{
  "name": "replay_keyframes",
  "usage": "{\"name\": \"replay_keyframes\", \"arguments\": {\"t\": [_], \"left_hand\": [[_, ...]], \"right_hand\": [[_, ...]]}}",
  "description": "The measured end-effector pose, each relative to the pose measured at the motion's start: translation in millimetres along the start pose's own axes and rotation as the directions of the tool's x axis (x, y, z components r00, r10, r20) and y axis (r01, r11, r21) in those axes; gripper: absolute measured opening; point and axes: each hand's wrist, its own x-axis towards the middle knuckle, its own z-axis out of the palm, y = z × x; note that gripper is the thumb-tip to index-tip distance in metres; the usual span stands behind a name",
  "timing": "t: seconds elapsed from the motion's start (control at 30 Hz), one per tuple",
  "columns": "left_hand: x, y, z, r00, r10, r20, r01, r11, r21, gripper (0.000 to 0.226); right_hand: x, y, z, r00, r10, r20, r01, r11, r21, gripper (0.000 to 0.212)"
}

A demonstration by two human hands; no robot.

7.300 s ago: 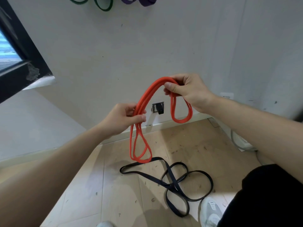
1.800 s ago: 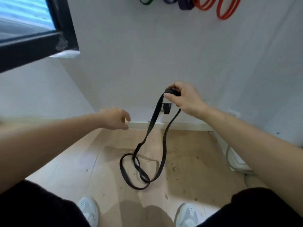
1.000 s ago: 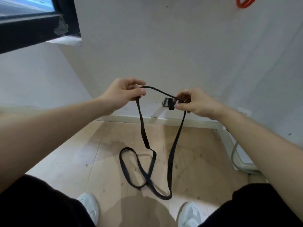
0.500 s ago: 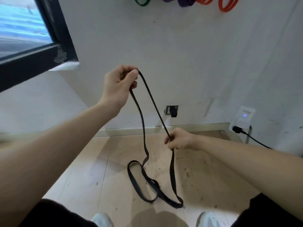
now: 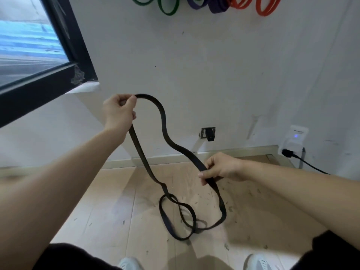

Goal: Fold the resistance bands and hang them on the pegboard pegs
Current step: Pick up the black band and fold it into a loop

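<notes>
— While the left hand (image 5: 116, 114) is pinching the black band (image 5: 149, 96) at its top bend between thumb and fingers (image 5: 128, 101), what is needing care?
— Its lower end is lying twisted on the floor (image 5: 116, 201). By my judgement the right hand (image 5: 222, 168), fingers pinching the other strand lower down, should be sliding along, untwisting, before doubling it evenly.

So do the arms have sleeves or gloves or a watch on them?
No. The left arm and right arm are bare, with no sleeves showing. The left hand and right hand wear no gloves, rings, watch or wristband that I can see.
</notes>
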Motion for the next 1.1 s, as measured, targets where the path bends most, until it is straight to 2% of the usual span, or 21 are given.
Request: {"name": "replay_keyframes", "arguments": {"t": [0.07, 0.13, 0.2, 0.27, 0.37, 0.43, 0.53, 0.6, 0.67, 0.73, 0.83, 0.93, 1.03, 1.1], "left_hand": [[0, -23, -3, 0.994, -0.036, 0.105, 0.018, 0.986, 0.167, 0.017], [0, -44, -5, 0.968, -0.078, 0.239, -0.015, 0.931, 0.365, 0.011], [-3, -60, -5, 0.904, -0.151, 0.4, -0.114, 0.816, 0.567, 0.009], [-9, -70, -1, 0.804, -0.234, 0.547, -0.269, 0.677, 0.685, 0.009], [-21, -78, 7, 0.633, -0.33, 0.7, -0.414, 0.62, 0.667, 0.008], [-27, -83, 11, 0.538, -0.383, 0.751, -0.467, 0.607, 0.643, 0.015], [-37, -86, 16, 0.436, -0.418, 0.797, -0.509, 0.616, 0.601, 0.023], [-44, -82, 21, 0.387, -0.401, 0.83, -0.464, 0.693, 0.551, 0.027], [-51, -68, 28, 0.382, -0.349, 0.856, -0.313, 0.822, 0.475, 0.034], [-59, -50, 37, 0.412, -0.278, 0.868, -0.107, 0.931, 0.349, 0.036], [-71, -24, 51, 0.431, -0.188, 0.882, 0.094, 0.982, 0.163, 0.046], [-86, -8, 64, 0.444, -0.112, 0.889, 0.126, 0.99, 0.062, 0.05], [-100, 1, 76, 0.481, -0.086, 0.873, 0.09, 0.995, 0.049, 0.06], [-106, 3, 83, 0.5, -0.089, 0.861, 0.094, 0.994, 0.049, 0.058]], "right_hand": [[-4, -15, -9, 0.998, -0.065, -0.019, 0.066, 0.998, 0.008, 0.028], [-9, -30, -20, 0.985, -0.147, -0.085, 0.143, 0.988, -0.05, 0.028], [-16, -45, -30, 0.958, -0.236, -0.165, 0.214, 0.966, -0.144, 0.022], [-23, -59, -38, 0.91, -0.331, -0.249, 0.274, 0.932, -0.235, 0.019], [-34, -79, -50, 0.815, -0.452, -0.361, 0.284, 0.856, -0.432, 0.017], [-40, -87, -54, 0.776, -0.494, -0.392, 0.294, 0.834, -0.468, 0.014], [-44, -90, -56, 0.8, -0.447, -0.4, 0.392, 0.894, -0.216, 0.017], [-49, -92, -58, 0.814, -0.427, -0.393, 0.435, 0.897, -0.074, 0.022], [-55, -96, -60, 0.821, -0.429, -0.376, 0.457, 0.889, -0.017, 0.022], [-59, -99, -61, 0.817, -0.445, -0.367, 0.472, 0.882, -0.019, 0.018], [-61, -102, -60, 0.788, -0.486, -0.377, 0.485, 0.868, -0.106, 0.021], [-65, -105, -59, 0.763, -0.537, -0.361, 0.502, 0.843, -0.192, 0.019], [-68, -107, -59, 0.728, -0.579, -0.366, 0.536, 0.814, -0.221, 0.011], [-70, -108, -59, 0.703, -0.604, -0.376, 0.564, 0.795, -0.222, 0.009]]}}
